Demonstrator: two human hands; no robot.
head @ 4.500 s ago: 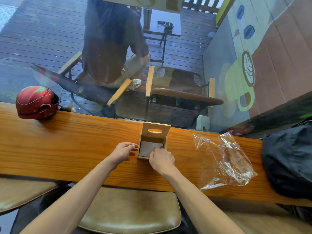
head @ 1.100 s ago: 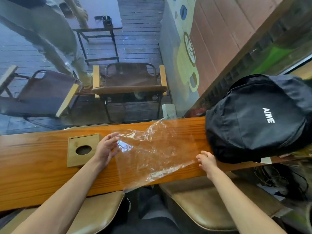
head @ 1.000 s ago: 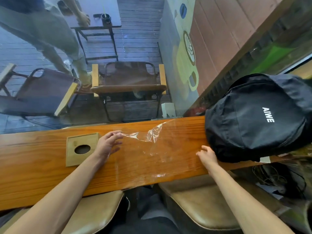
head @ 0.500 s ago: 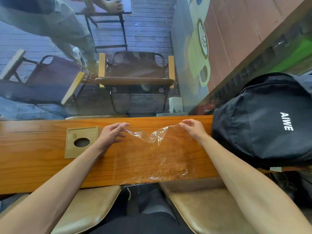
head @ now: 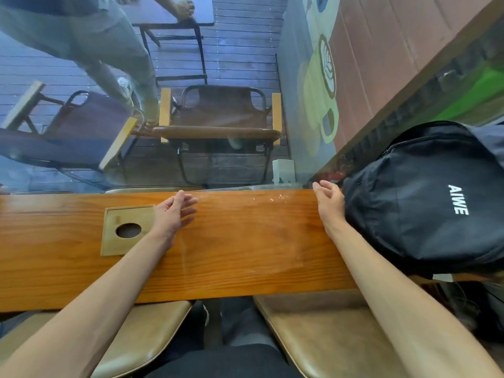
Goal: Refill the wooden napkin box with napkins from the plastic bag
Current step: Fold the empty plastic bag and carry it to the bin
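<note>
The wooden napkin box (head: 128, 230) lies closed on the wooden counter (head: 54, 268), its round opening facing up. The clear plastic bag (head: 245, 236) is spread flat on the counter between my hands, almost invisible against the wood. My left hand (head: 171, 216) rests at the bag's left far corner, just right of the box, fingers straight. My right hand (head: 328, 205) is at the bag's right far corner by the counter's back edge, fingers relaxed and slightly spread. Neither hand grips anything.
A black backpack (head: 431, 203) sits on the counter right against my right hand. Two padded stools (head: 321, 331) stand below the counter's near edge. Behind the window are chairs (head: 221, 118) and a person.
The bag's crumpled far edge, pinched by both hands half a second ago, now lies flat. Both hands have slid apart to its far corners and opened. Earlier the box was shut and laid down.
</note>
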